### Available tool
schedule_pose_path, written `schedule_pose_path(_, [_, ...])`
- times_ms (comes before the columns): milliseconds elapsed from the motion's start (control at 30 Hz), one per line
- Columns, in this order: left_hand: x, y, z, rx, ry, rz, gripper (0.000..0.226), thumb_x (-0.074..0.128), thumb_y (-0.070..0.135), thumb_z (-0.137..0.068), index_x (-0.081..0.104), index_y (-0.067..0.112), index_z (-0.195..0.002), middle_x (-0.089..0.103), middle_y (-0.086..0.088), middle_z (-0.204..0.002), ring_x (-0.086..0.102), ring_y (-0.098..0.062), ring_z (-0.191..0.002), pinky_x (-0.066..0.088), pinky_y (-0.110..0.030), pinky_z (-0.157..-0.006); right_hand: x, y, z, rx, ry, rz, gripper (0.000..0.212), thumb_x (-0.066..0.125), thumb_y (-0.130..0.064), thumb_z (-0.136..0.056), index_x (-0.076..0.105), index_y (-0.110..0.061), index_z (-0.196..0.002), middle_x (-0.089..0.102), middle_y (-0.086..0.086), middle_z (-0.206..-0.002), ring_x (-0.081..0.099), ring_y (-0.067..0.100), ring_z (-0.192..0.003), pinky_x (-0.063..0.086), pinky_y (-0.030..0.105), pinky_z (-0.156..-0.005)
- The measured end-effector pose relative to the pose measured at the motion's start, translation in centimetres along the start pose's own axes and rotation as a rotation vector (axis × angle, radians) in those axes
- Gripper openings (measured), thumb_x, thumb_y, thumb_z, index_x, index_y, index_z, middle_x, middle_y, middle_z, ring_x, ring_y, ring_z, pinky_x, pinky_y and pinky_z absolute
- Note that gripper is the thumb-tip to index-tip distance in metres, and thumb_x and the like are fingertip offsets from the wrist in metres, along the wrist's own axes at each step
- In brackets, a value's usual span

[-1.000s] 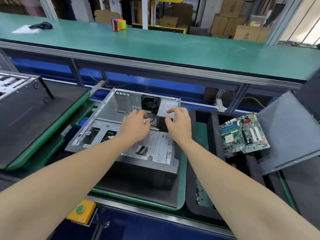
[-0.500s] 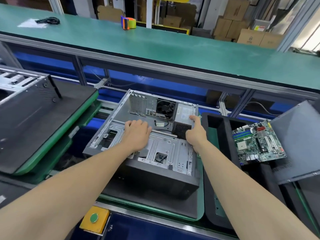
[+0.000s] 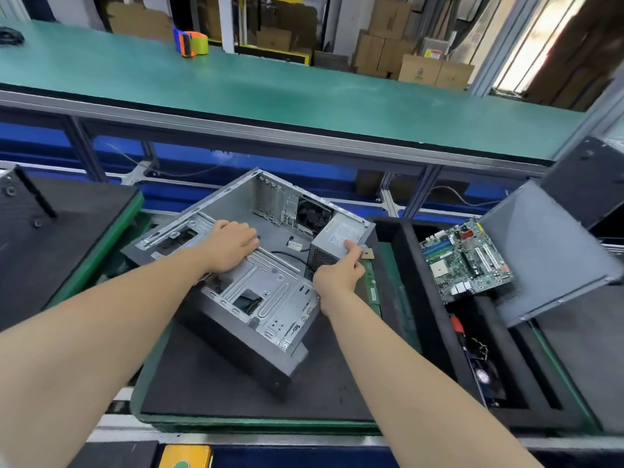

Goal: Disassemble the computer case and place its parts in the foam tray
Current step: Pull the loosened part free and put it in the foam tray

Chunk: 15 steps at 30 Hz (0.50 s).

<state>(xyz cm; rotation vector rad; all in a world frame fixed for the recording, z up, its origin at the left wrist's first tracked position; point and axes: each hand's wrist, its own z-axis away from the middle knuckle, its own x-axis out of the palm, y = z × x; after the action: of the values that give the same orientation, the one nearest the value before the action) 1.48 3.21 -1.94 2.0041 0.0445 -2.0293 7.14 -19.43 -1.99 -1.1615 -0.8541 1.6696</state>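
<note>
Computer case (image 3: 233, 204) lies open side up, askew on the black-topped pallet (image 3: 216, 383), toward the pallet's far edge.

Left hand (image 3: 231, 244): palm down on the metal drive cage (image 3: 270, 292) that spans the case's near part. Its fingers (image 3: 251, 239) are bent over the cage's far edge and grip it.

Right hand (image 3: 339, 276): at the case's right wall. Index finger straight, tip on top of the grey power supply (image 3: 332, 236). Other fingers folded under; cannot tell whether they hold the wall or nothing.

Power supply sits in the case's far right corner. Rear fan (image 3: 312, 214) is just to its left, on the back wall. A thin black cable (image 3: 287, 255) lies loose on the case floor.

Black foam tray (image 3: 410, 261) stands just beside the pallet's right edge. Motherboard (image 3: 467, 261) is propped at a tilt in the tray's far compartment. A green card (image 3: 371, 288) lies along the tray's left edge. Grey side panel (image 3: 540, 251) leans over the tray's right edge, touching the motherboard's far side. The contents of the near slot are too blurred to name.

Long green desk (image 3: 304, 96) runs across the back, with an orange-and-green tape dispenser (image 3: 192, 43) at its far edge. Cardboard boxes (image 3: 418, 67) are stacked beyond.
</note>
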Motion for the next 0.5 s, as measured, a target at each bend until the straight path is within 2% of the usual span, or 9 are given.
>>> schedule_pose_path(100, [-0.2,-0.9,-0.3,0.063,0.011,0.008,0.029,0.034,0.030,-0.110,0.042,0.025,-0.083,0.044,0.007,-0.083,0.047,-0.017,-0.088,0.027,-0.037,-0.104,1.0,0.2,1.4,0.054,0.030,0.017,0.088,0.049,0.014,-0.094,0.023,-0.044,-0.155,0.002,0.007,-0.170,0.051,0.037,-0.125,0.052,0.045,-0.098])
schedule_pose_path(167, [-0.1,-0.8,-0.1,0.055,0.042,0.031,0.027,0.035,0.028,-0.110,0.044,0.025,-0.084,0.045,0.007,-0.085,0.052,-0.021,-0.095,0.028,-0.037,-0.103,1.2,0.1,2.0,0.076,0.028,0.081,0.095,0.056,0.011,-0.092,0.015,-0.043,-0.158,-0.013,0.012,-0.171,0.036,0.040,-0.140,0.043,0.049,-0.110])
schedule_pose_path(233, [0.1,0.1,0.3,-0.015,0.099,0.082,0.023,0.037,0.026,-0.109,0.055,0.022,-0.094,0.048,0.004,-0.095,0.054,-0.025,-0.106,0.030,-0.038,-0.106,0.8,0.3,2.1,-0.039,0.105,0.274,0.098,0.067,-0.002,-0.089,0.010,-0.038,-0.160,-0.020,0.013,-0.170,0.016,0.040,-0.153,0.028,0.054,-0.121])
schedule_pose_path(300, [0.4,1.9,1.0,-0.168,0.204,0.176,0.024,0.043,0.025,-0.105,0.064,0.017,-0.110,0.055,-0.003,-0.111,0.053,-0.028,-0.114,0.033,-0.041,-0.108,-0.1,0.6,1.2,-0.304,0.189,0.474,0.090,0.071,-0.019,-0.087,0.020,-0.032,-0.159,-0.010,0.013,-0.173,0.006,0.036,-0.158,0.015,0.055,-0.124])
schedule_pose_path(367, [0.7,4.7,1.8,-0.367,0.306,0.232,0.032,0.050,0.029,-0.097,0.062,0.016,-0.124,0.054,-0.009,-0.128,0.048,-0.031,-0.125,0.031,-0.043,-0.112,-1.2,-0.2,-0.8,-0.512,0.188,0.578,0.069,0.068,-0.026,-0.086,0.042,-0.027,-0.150,0.012,0.014,-0.171,0.011,0.034,-0.158,0.013,0.054,-0.124])
schedule_pose_path(433, [1.1,8.0,2.5,-0.529,0.318,0.258,0.054,0.055,0.034,-0.090,0.050,0.012,-0.138,0.043,-0.016,-0.147,0.032,-0.036,-0.142,0.023,-0.047,-0.121,-1.8,-1.7,-3.2,-0.663,0.139,0.700,0.046,0.064,-0.030,-0.089,0.062,-0.022,-0.134,0.039,0.012,-0.158,0.032,0.034,-0.150,0.021,0.050,-0.120])
schedule_pose_path(500, [1.6,11.4,2.7,-0.663,0.281,0.325,0.077,0.057,0.039,-0.087,0.030,0.008,-0.152,0.018,-0.026,-0.163,0.008,-0.040,-0.154,0.008,-0.052,-0.126,-1.6,-3.2,-5.5,-0.822,0.020,0.874,0.035,0.061,-0.034,-0.093,0.070,-0.019,-0.123,0.057,0.008,-0.137,0.052,0.030,-0.131,0.034,0.044,-0.110])
